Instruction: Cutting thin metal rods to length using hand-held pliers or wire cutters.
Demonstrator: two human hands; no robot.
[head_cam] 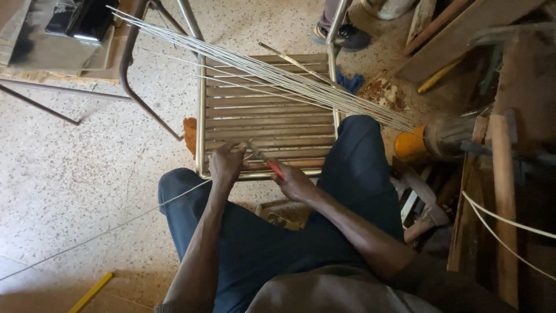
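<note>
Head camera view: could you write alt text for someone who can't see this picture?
Seen from above, a seated person's left hand grips the near edge of a metal chair frame strung with cane strips, while the right hand holds a red-handled tool against it. A bundle of long thin strips lies across the frame, above a speckled floor.

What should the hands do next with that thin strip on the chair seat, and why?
Probably pull the thin strip snug across the seat frame. The left hand pinches it at the front rail, the right hand holds a red-handled tool beside it, and the strip's long tail trails loose over the floor.
</note>
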